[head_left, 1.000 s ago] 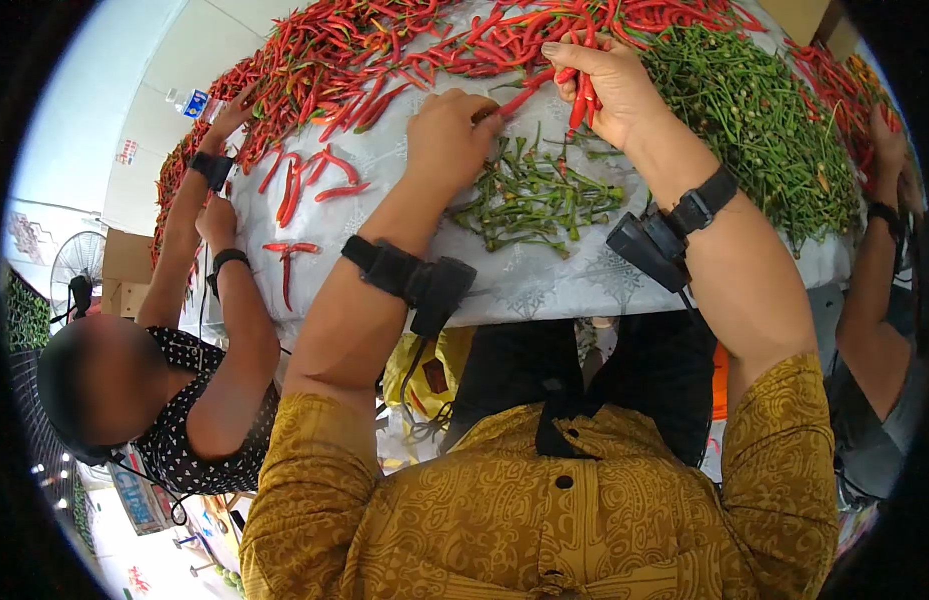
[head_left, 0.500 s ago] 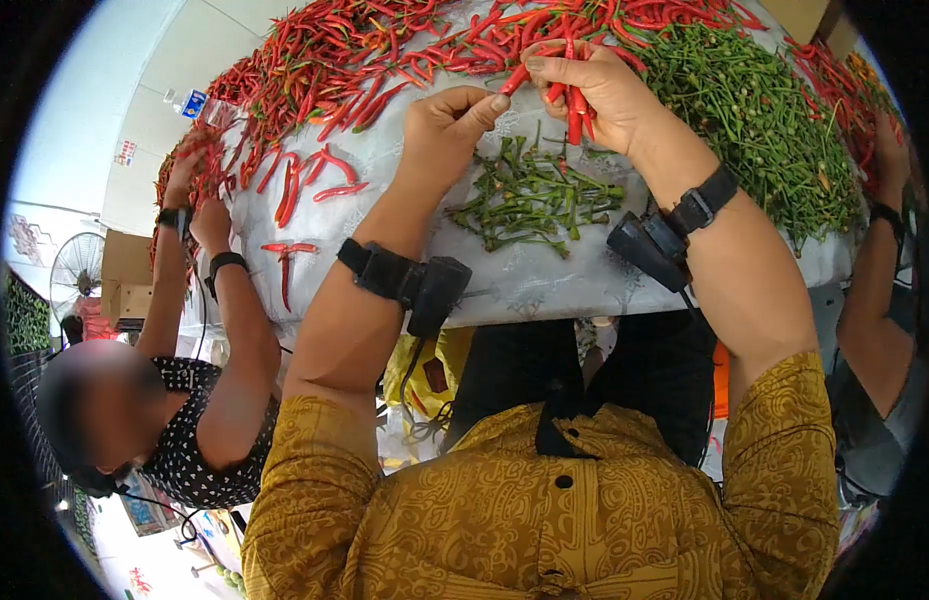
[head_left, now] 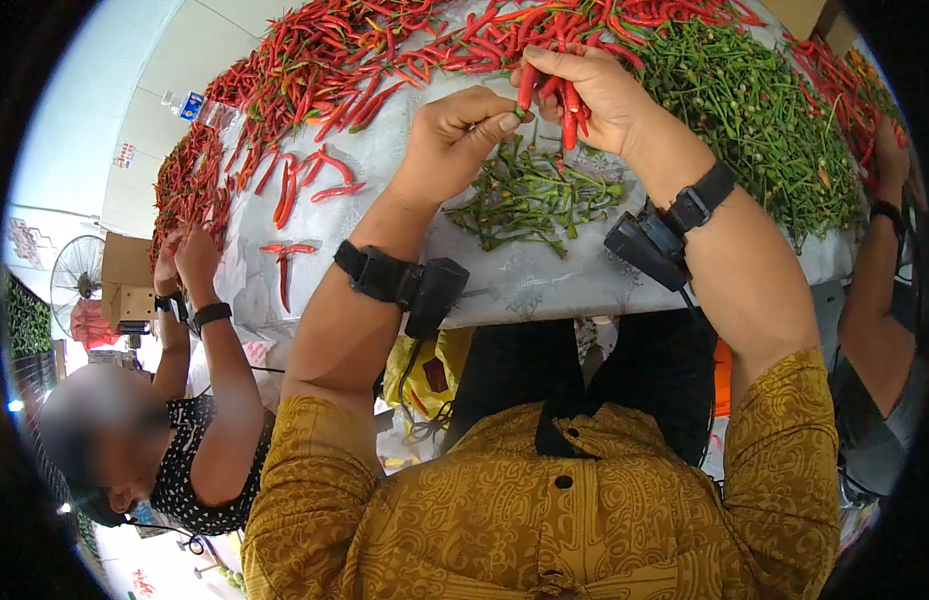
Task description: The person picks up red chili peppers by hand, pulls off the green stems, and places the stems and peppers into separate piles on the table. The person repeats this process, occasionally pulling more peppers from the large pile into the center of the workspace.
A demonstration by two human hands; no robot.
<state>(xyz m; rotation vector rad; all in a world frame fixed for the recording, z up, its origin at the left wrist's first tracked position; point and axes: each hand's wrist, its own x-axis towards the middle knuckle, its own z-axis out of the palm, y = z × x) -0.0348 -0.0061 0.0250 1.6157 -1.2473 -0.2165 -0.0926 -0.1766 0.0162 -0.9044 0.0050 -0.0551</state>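
Observation:
Several red chili peppers point(head_left: 570, 122) are gripped in my right hand point(head_left: 610, 95), their tips pointing down toward me. Beside it, my left hand point(head_left: 460, 140) is closed in a pinch on the green chili stem point(head_left: 523, 113) at the lower end of one pepper point(head_left: 527, 86). Just below both hands lies a small loose pile of green stems point(head_left: 540, 200) on the pale table cover point(head_left: 395, 200). Beyond my hands spreads a big heap of red chilies point(head_left: 325, 50).
A large mound of green stems point(head_left: 755, 130) rises to the right. On the left lie a few single chilies point(head_left: 287, 190) and a plastic bottle point(head_left: 210, 110). A co-worker's hands point(head_left: 190, 260) are at the left table edge; another person's arm point(head_left: 875, 280) reaches in from the right.
My left hand has shifted slightly down and now pinches the stem end of a chili. The chilies in my right hand have turned a little. The left co-worker's hands moved down toward the table edge.

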